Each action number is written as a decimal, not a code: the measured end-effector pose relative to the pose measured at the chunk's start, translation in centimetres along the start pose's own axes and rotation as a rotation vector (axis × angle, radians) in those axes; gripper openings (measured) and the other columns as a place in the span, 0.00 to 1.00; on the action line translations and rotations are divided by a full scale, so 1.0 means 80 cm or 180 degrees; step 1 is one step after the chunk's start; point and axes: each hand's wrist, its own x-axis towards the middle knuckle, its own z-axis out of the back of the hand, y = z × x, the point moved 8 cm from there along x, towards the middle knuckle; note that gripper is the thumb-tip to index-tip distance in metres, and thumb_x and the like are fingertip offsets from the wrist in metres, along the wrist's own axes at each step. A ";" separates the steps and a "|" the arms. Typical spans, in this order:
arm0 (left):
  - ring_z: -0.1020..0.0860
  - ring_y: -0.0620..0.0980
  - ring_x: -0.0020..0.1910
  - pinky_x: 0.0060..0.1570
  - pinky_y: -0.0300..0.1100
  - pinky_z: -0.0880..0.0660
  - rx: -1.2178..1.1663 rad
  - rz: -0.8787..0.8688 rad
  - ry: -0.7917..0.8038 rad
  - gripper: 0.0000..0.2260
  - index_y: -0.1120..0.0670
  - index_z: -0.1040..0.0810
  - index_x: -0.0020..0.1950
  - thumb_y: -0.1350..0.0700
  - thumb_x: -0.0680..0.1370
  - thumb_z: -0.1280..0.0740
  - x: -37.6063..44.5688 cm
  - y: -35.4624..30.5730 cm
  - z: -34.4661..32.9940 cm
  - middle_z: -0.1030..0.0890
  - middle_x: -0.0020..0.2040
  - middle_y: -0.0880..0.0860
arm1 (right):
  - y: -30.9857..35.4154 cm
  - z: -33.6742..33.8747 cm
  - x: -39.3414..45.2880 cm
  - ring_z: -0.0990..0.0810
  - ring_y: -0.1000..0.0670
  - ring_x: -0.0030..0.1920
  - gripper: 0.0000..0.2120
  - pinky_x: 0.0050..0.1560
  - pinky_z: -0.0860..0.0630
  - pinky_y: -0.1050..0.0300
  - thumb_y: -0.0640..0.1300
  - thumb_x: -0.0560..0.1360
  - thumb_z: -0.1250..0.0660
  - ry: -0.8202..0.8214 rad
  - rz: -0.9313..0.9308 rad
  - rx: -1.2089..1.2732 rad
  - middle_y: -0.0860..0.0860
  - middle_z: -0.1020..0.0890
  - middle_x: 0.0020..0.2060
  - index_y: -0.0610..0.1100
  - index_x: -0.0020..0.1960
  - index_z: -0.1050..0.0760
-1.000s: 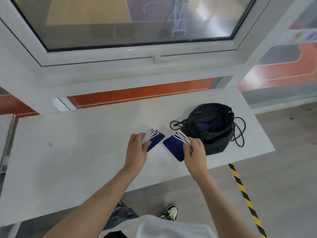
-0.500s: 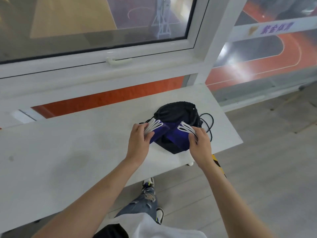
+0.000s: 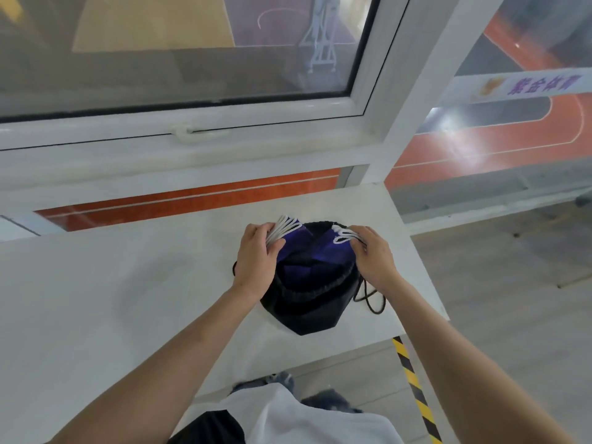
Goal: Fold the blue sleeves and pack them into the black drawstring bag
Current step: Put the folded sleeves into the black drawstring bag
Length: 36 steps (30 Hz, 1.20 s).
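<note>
The black drawstring bag (image 3: 315, 307) sits open on the white table (image 3: 128, 299), near its right end. My left hand (image 3: 256, 256) grips a folded blue sleeve (image 3: 293, 237) by its white-edged end, at the left of the bag's mouth. My right hand (image 3: 373, 254) holds a second folded blue sleeve (image 3: 330, 248) by its white-trimmed end, at the right of the mouth. Both sleeves dip into the bag's opening. More dark blue fabric (image 3: 299, 274) shows deeper inside the bag.
The bag's black cord (image 3: 371, 299) loops on the table to its right. The table's right edge (image 3: 423, 270) lies close to the bag. A white window frame (image 3: 198, 136) runs behind the table. Yellow-black tape (image 3: 413, 379) marks the floor below.
Both hands have carried the folded sleeves from the tabletop left of the bag to over its open mouth, and their lower ends now sit inside it. The view has shifted right.
</note>
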 end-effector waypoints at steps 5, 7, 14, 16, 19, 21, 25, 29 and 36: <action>0.25 0.48 0.55 0.57 0.39 0.28 0.0190 0.0069 0.0045 0.16 0.55 0.26 0.68 0.52 0.82 0.34 0.020 -0.002 -0.021 0.27 0.58 0.50 | -0.006 -0.038 0.050 0.20 0.46 0.63 0.14 0.63 0.33 0.66 0.36 0.82 0.36 0.0838 0.0407 -0.0184 0.47 0.17 0.62 0.42 0.65 0.20; 0.24 0.49 0.55 0.58 0.42 0.25 0.0253 0.0136 0.0105 0.16 0.55 0.26 0.68 0.52 0.82 0.34 0.021 0.002 -0.032 0.27 0.58 0.50 | -0.011 -0.054 0.061 0.20 0.45 0.63 0.13 0.66 0.30 0.61 0.36 0.82 0.36 0.1138 0.0536 -0.0211 0.46 0.17 0.62 0.41 0.65 0.19; 0.27 0.45 0.54 0.55 0.37 0.31 0.0486 0.0550 0.0148 0.16 0.54 0.26 0.69 0.53 0.82 0.34 0.013 0.011 -0.069 0.28 0.58 0.47 | -0.065 -0.113 0.068 0.23 0.45 0.68 0.16 0.72 0.29 0.48 0.41 0.84 0.37 0.2206 0.0628 -0.0561 0.48 0.20 0.67 0.43 0.71 0.23; 0.27 0.46 0.55 0.55 0.38 0.30 0.0539 0.0690 0.0131 0.16 0.54 0.26 0.69 0.53 0.82 0.34 0.009 0.015 -0.075 0.29 0.57 0.46 | -0.071 -0.120 0.072 0.23 0.45 0.67 0.16 0.71 0.28 0.47 0.42 0.84 0.38 0.2378 0.0679 -0.0670 0.48 0.20 0.67 0.44 0.71 0.23; 0.26 0.48 0.56 0.59 0.44 0.27 0.0649 0.0781 0.0115 0.15 0.54 0.26 0.69 0.54 0.82 0.34 0.007 0.018 -0.082 0.29 0.57 0.47 | -0.078 -0.135 0.078 0.21 0.43 0.62 0.13 0.65 0.25 0.48 0.42 0.83 0.39 0.2737 0.0814 -0.1078 0.47 0.19 0.61 0.45 0.65 0.22; 0.26 0.49 0.57 0.61 0.46 0.27 0.0712 0.0840 0.0104 0.15 0.54 0.26 0.69 0.54 0.82 0.34 0.007 0.017 -0.084 0.29 0.57 0.47 | -0.083 -0.145 0.081 0.21 0.42 0.60 0.11 0.60 0.23 0.47 0.42 0.83 0.39 0.2845 0.1025 -0.1404 0.46 0.20 0.57 0.45 0.62 0.22; 0.26 0.49 0.56 0.58 0.44 0.27 0.0728 0.0894 0.0018 0.16 0.54 0.26 0.69 0.54 0.82 0.35 0.010 0.011 -0.086 0.29 0.56 0.47 | -0.089 -0.157 0.089 0.25 0.41 0.60 0.10 0.57 0.24 0.46 0.41 0.82 0.38 0.2832 0.1204 -0.1746 0.45 0.24 0.56 0.44 0.61 0.23; 0.26 0.48 0.58 0.57 0.38 0.30 0.0742 0.0820 0.0005 0.16 0.54 0.26 0.70 0.53 0.82 0.35 0.016 0.005 -0.090 0.27 0.58 0.48 | -0.073 -0.148 0.103 0.28 0.41 0.69 0.18 0.66 0.27 0.47 0.45 0.82 0.34 0.2615 0.1091 -0.1361 0.45 0.24 0.64 0.44 0.71 0.25; 0.25 0.49 0.57 0.60 0.43 0.27 0.0779 0.0234 0.0179 0.16 0.56 0.24 0.69 0.55 0.82 0.33 0.028 -0.017 -0.101 0.23 0.58 0.50 | 0.027 -0.090 0.099 0.26 0.53 0.67 0.29 0.69 0.30 0.59 0.46 0.80 0.29 0.1907 0.1696 0.0223 0.51 0.25 0.70 0.49 0.79 0.34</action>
